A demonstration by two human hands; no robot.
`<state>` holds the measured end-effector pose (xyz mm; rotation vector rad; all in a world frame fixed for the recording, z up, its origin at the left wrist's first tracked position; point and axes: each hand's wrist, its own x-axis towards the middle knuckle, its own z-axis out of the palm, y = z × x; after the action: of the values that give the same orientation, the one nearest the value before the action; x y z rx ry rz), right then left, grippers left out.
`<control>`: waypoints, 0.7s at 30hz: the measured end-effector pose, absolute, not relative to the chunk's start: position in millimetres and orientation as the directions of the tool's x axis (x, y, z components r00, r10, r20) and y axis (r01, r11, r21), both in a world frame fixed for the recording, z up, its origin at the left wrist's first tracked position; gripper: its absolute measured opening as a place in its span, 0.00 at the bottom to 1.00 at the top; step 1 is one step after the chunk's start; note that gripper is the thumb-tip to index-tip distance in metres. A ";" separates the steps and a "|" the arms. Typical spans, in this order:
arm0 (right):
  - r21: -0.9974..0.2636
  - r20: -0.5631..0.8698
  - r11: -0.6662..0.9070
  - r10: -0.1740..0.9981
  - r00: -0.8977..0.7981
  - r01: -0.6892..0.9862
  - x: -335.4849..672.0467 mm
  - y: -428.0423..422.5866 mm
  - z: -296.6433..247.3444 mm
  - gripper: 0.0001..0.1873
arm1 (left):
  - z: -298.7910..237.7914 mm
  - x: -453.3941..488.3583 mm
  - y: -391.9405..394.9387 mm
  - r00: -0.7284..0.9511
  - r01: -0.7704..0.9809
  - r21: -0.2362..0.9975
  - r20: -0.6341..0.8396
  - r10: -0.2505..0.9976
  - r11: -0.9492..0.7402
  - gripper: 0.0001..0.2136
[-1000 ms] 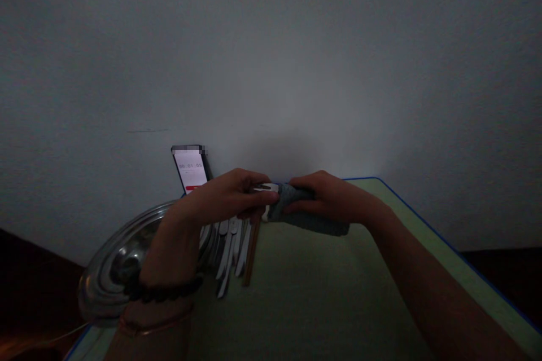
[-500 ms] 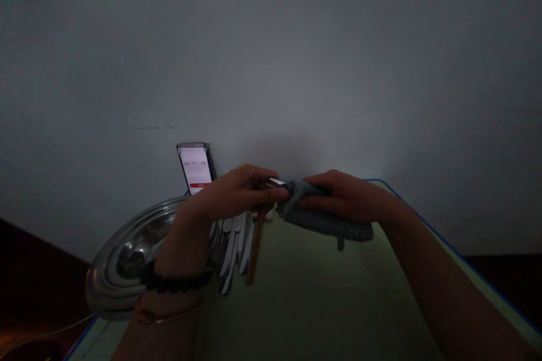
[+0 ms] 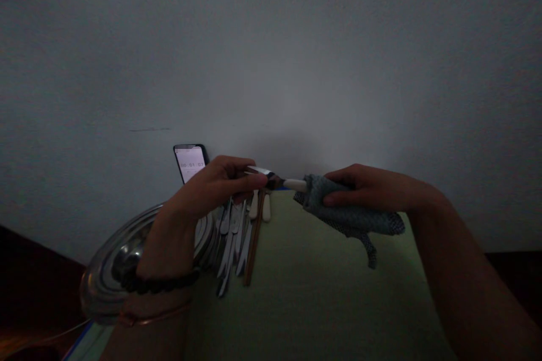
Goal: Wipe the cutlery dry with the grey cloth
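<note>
My left hand [image 3: 228,180] pinches the metal head of a white-handled fork [image 3: 295,184], its tines pointing left past my fingertips. A grey-blue patterned cloth [image 3: 351,211] is bunched in my closed right hand [image 3: 368,189] and covers the far end of the fork's handle. Both hands are above the back part of the table. Below my left hand, several metal knives [image 3: 231,248] lie side by side with a pair of brown wooden chopsticks [image 3: 253,248]. Two white handles [image 3: 266,207] show at the top of that row.
A large shiny metal bowl [image 3: 101,285] stands at the left, partly behind my left forearm. A phone [image 3: 189,161] showing a timer leans against the grey wall [image 3: 288,67]. The pale green table [image 3: 322,304] has a blue edge.
My hands have moved apart, the left one leftward and the right one rightward with the cloth. More of the fork's neck and white handle now shows between them.
</note>
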<state>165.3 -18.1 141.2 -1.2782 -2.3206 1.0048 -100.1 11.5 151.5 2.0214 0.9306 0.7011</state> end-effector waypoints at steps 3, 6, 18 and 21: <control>-0.639 -0.063 0.391 0.832 -0.552 0.662 162.0 -11.9 135.4 0.18 | 150.3 -106.2 15.8 0.477 0.315 0.879 0.180 0.860 -0.359 0.09; -0.524 -0.090 0.452 0.814 -0.575 0.722 149.3 -0.6 118.8 0.17 | 151.5 -109.5 19.8 0.394 0.256 0.922 0.173 0.903 -0.289 0.09; -0.794 0.013 0.351 0.826 -0.563 0.496 158.1 -6.2 126.7 0.32 | 150.2 -95.3 15.9 0.449 0.178 0.955 0.135 0.883 -0.237 0.08; -0.724 0.113 0.429 0.846 -0.520 0.540 149.8 -13.9 136.5 0.28 | 142.1 -78.1 18.4 0.499 0.196 0.951 0.113 0.859 -0.239 0.10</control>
<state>149.8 -13.9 136.5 -1.1708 -2.2208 0.8771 -78.1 18.4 142.1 1.7269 0.8993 0.8156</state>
